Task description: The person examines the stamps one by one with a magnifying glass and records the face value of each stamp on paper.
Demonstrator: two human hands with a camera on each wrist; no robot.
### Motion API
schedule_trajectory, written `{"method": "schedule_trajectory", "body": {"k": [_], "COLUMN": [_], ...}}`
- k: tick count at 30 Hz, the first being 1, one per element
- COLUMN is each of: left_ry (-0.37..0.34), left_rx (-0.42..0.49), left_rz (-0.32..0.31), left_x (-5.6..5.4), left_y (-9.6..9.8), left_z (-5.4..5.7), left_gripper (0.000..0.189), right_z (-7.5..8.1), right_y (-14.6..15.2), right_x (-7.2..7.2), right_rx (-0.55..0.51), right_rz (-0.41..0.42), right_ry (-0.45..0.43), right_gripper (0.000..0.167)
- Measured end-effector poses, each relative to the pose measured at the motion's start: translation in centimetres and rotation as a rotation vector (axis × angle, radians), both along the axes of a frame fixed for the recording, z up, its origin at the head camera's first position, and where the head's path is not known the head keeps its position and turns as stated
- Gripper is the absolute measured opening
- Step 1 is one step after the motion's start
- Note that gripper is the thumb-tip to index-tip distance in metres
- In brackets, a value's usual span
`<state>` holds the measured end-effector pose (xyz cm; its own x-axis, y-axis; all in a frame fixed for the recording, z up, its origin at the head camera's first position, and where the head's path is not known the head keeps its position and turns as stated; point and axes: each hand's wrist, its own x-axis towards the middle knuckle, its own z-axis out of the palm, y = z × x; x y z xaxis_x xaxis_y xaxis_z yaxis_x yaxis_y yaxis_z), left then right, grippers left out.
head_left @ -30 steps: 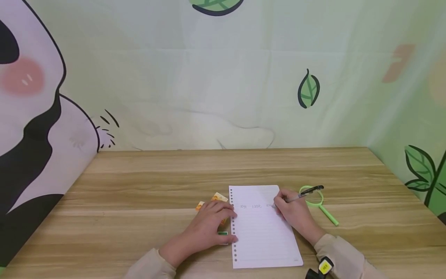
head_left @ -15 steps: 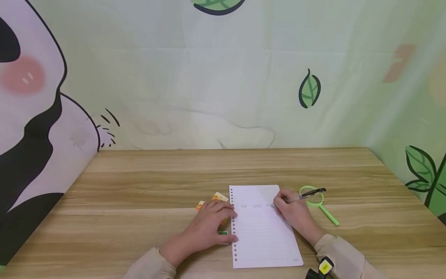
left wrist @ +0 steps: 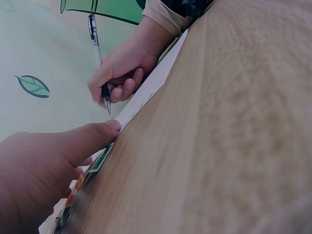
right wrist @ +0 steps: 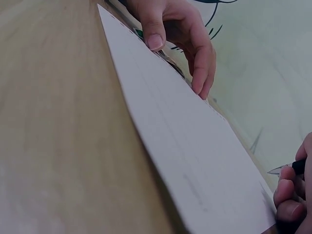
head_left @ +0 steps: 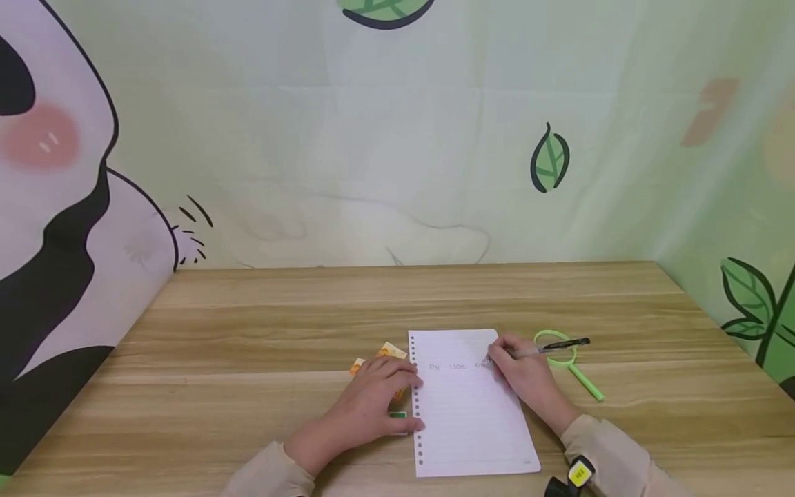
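Note:
My right hand (head_left: 528, 379) pinches a clear-barrelled pen (head_left: 559, 345) with a black end above the upper right of a lined sheet of paper (head_left: 475, 428). In the right wrist view, the pen tip appears lifted off the sheet. A row of small handwriting (head_left: 457, 367) crosses the upper part, its last characters partly hidden by the right hand. My left hand (head_left: 373, 400) rests at the punched left edge, thumb and fingertips touching it. Orange-and-yellow cards (head_left: 393, 351) and a green-marked card (head_left: 397, 415) lie partly hidden beneath that hand.
A green magnifying glass (head_left: 586, 383) lies right of the paper, partly behind the pen. The wooden table (head_left: 248, 310) meets a printed cloth backdrop (head_left: 373, 172) at its far edge. A wrist device (head_left: 580, 473) sits at the right sleeve.
The pen's back end has swung right and slightly down, and its tip has moved up a little. My right hand has shifted slightly. The left hand and the paper stay in place.

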<state>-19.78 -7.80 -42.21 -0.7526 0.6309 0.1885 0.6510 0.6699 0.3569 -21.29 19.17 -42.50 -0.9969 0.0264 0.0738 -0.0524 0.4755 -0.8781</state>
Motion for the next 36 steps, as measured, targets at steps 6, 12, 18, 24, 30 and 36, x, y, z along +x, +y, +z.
{"method": "schedule_trajectory", "body": {"k": [6,12,18,24,30,36], "left_ry": [0.000,0.006,0.002,0.003,0.012,0.011], "left_rx": [0.000,-0.006,-0.008,-0.009,-0.015,-0.012], "left_rz": [-0.002,0.000,0.005,0.004,0.004,0.007], "left_x": [-0.1,-0.1,0.0,-0.1,-0.1,0.0], "left_y": [0.1,0.2,0.2,0.0,-0.1,-0.1], "left_z": [-0.1,-0.3,-0.4,-0.4,-0.3,-0.2], "left_gripper": [0.050,0.050,0.049,0.050,0.050,0.049], "right_z": [0.6,1.6,2.5,3.6,4.2,4.4], "right_y": [0.1,0.1,0.5,0.8,1.1,1.5], "right_x": [0.0,0.0,0.1,0.2,0.2,0.2], "right_rx": [0.029,0.050,0.050,0.044,0.090,0.111], "right_rz": [0.043,0.072,0.111,0.114,0.121,0.138], "right_ry": [-0.025,-0.039,-0.072,-0.078,-0.077,-0.092], "right_gripper": [0.013,0.011,0.016,0.018,0.023,0.024]}}
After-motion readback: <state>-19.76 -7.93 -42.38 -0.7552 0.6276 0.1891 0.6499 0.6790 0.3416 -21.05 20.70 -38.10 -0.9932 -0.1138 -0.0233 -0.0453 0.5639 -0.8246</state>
